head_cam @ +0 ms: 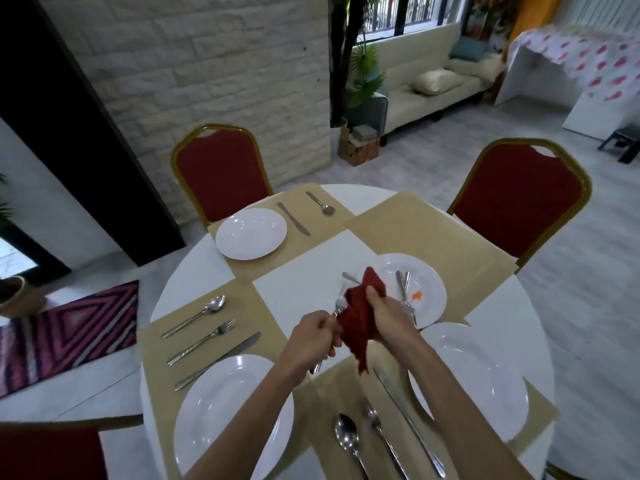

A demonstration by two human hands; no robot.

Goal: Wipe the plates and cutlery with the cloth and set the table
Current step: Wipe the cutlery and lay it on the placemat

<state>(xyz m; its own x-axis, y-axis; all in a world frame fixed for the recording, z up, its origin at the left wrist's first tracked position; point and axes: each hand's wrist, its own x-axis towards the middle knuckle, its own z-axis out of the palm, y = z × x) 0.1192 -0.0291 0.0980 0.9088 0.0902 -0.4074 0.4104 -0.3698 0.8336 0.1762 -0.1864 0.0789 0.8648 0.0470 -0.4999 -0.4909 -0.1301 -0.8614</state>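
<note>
While my left hand curls round the handle of a fork, its tines pointing away from me, my right hand grips the red cloth, which is bunched against the fork's head. Both are held above the middle of the round white tabletop.

Just beyond my right hand sits a stained plate with an orange smear, and a table knife lies across it.

On the far left mat, the far plate has a knife and a spoon to its right.

On the near left, a long spoon, a second fork and a long knife lie in a row beside the near left plate.

The near right plate lies under my right forearm, with a near knife, a near fork and a near spoon to its left.
</note>
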